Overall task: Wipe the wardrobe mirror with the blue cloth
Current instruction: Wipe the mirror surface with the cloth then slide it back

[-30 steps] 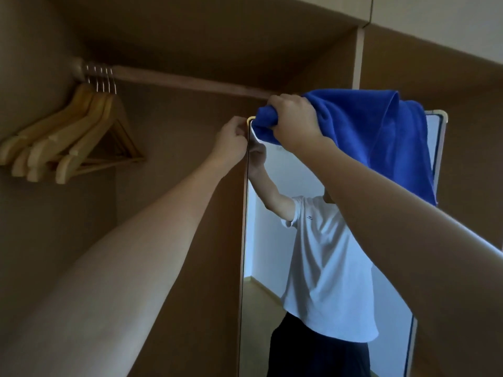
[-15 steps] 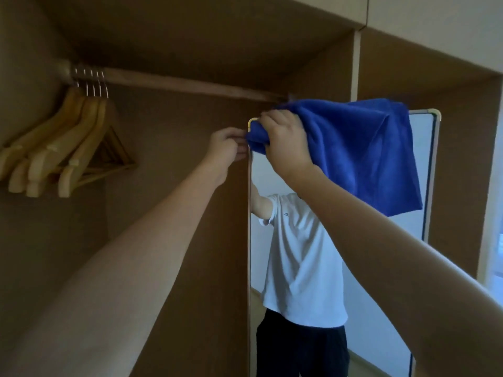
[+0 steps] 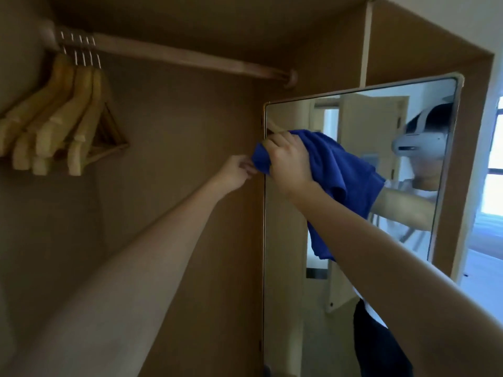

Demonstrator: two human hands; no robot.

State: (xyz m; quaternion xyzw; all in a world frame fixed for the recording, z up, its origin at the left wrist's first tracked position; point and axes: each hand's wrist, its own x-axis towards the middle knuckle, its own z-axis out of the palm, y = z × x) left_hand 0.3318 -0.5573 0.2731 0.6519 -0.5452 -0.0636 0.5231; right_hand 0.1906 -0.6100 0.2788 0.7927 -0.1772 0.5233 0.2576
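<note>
The wardrobe mirror is a tall gold-framed panel standing out from the wardrobe at centre right. My right hand grips a bunched blue cloth against the glass near the mirror's left edge, some way below the top corner. The cloth's loose end hangs down over the glass behind my forearm. My left hand is just left of the mirror's edge, its fingers curled and pinching at the frame beside the cloth's corner. The glass reflects a person in a white shirt wearing a headset.
Several wooden hangers hang at the left end of a wooden rail inside the brown wardrobe. The wardrobe's back panel lies behind my left arm. A bright window shows at the far right.
My right hand has drawn the cloth down the mirror's left edge from the top corner. My left hand slid down the frame with it. The view swung, showing more glass.
</note>
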